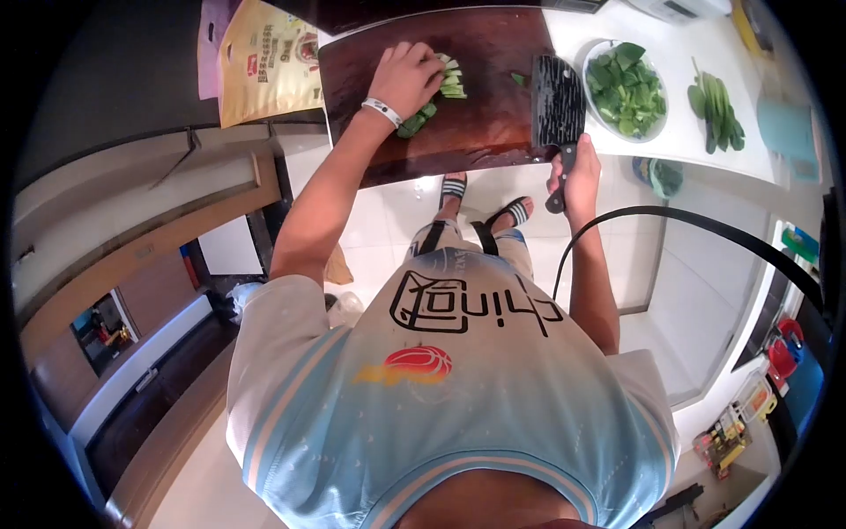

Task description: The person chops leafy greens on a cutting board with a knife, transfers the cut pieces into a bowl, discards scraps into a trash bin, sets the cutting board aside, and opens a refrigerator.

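My left hand [404, 81] is curled over a bunch of leafy greens [416, 122] on the dark wooden cutting board [485, 132]. Cut pale-green stalks [452, 79] stick out past my fingers on the right, and the leaves show below my palm. In my right hand [582, 179] is the black handle of a cleaver [559, 101]. Its broad, wet-looking dark blade lies over the board's right side, apart from the greens. A small leaf scrap [517, 78] rests on the board between the two hands.
Right of the board, a white bowl [667, 104] holds chopped greens. Farther right on the white counter [696, 53] lies another bunch of greens [718, 112]. A yellow printed bag [269, 70] stands left of the board. A black cable [670, 211] arcs beside my right arm.
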Tool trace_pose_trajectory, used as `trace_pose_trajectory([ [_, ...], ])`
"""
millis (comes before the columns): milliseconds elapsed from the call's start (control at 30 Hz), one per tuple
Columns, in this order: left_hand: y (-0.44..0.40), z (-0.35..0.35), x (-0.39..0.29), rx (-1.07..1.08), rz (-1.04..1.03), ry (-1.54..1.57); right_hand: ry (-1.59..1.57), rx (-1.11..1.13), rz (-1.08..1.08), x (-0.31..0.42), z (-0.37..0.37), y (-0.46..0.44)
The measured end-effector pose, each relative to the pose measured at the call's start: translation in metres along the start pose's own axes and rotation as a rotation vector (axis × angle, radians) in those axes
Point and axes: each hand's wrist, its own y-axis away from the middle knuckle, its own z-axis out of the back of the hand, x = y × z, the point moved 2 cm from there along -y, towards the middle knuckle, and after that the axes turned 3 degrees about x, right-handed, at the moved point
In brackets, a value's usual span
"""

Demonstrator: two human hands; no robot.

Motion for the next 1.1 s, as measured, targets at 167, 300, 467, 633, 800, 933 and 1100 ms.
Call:
trace_pose_trajectory([
  [167,0.001,-0.004,0.003,0.009,-0.027,0.002,-0.007,-0.016,0.028,0.000,0.002,0.002],
  [300,0.003,-0.003,0.003,-0.027,0.000,0.013,-0.034,-0.023,0.036,-0.004,0.006,0.003],
  [467,0.004,-0.008,0.005,-0.109,0.086,0.168,-0.049,-0.029,0.045,-0.006,0.009,0.006],
  [633,-0.002,-0.001,0.010,-0.040,0.270,0.567,-0.071,-0.056,0.024,-0.006,0.012,0.010],
  [800,-0.011,0.040,-0.022,0.042,0.406,1.246,-0.177,0.001,-0.010,0.009,0.019,0.024],
  [933,-0.030,0.087,-0.082,0.131,0.302,1.362,-0.220,0.031,0.037,0.026,0.049,0.050],
  [1100,-0.076,0.107,-0.177,0.282,0.114,1.400,-0.329,-0.086,0.125,0.030,0.125,0.082],
])
